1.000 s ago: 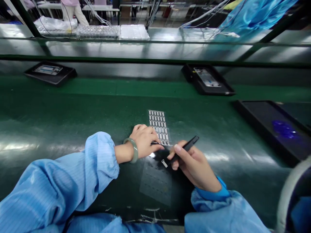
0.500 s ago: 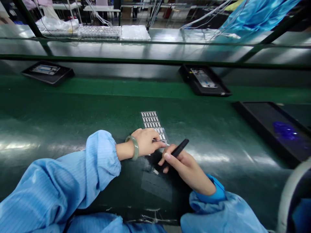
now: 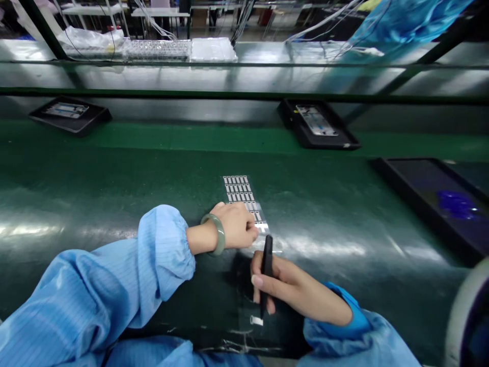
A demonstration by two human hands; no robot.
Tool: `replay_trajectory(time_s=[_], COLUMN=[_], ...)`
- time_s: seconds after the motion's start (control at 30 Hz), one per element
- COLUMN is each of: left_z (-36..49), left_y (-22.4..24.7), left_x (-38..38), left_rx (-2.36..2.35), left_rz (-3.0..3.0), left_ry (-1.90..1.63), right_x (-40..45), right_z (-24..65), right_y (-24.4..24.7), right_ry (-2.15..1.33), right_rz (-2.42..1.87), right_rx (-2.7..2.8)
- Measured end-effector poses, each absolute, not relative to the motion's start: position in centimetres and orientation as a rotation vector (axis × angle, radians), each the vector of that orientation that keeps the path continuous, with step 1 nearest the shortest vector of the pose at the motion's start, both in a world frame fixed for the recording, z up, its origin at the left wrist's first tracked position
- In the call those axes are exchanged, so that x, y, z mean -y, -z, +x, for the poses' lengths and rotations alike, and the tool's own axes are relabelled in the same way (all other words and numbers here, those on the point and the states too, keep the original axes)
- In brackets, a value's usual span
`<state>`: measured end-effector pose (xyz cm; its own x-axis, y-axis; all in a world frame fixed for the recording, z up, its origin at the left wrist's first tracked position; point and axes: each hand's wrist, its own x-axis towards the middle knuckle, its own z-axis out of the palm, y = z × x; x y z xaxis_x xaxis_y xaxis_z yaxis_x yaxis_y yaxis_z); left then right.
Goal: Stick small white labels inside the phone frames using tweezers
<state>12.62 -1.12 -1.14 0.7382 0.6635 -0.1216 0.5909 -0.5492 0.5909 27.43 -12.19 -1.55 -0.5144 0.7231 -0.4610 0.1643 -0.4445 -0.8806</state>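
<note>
My right hand grips a black pen-shaped tool, held nearly upright with its lower end pointing down. At that end is a small white sticker-like piece; I cannot tell whether the tool touches it or holds it. My left hand wears a green bangle and lies by a clear sheet bearing rows of small white pieces. Its fingers are curled in, so anything between them is hidden. The hands are apart, with the right one nearer to me.
Two black trays, one at the back left and one at the back right, each hold a flat metallic part. A larger black tray on the right contains something shiny blue. A pale curved rim stands at the lower right.
My right hand has moved towards me, away from the left, and the black tool has swung from slanted to nearly upright. The white piece now lies nearer to me. My left fingers have curled in.
</note>
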Motion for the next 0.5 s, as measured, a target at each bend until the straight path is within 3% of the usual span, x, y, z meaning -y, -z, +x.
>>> replay_trajectory(time_s=[0.5], left_z=[11.3], left_y=[2.0], left_x=[0.9], left_rx=[-0.723], left_rz=[2.483], left_ry=[-0.194], right_x=[12.5], right_z=[27.5], right_y=[1.6], right_ry=[-2.069], right_rz=[-1.255], right_rx=[1.312])
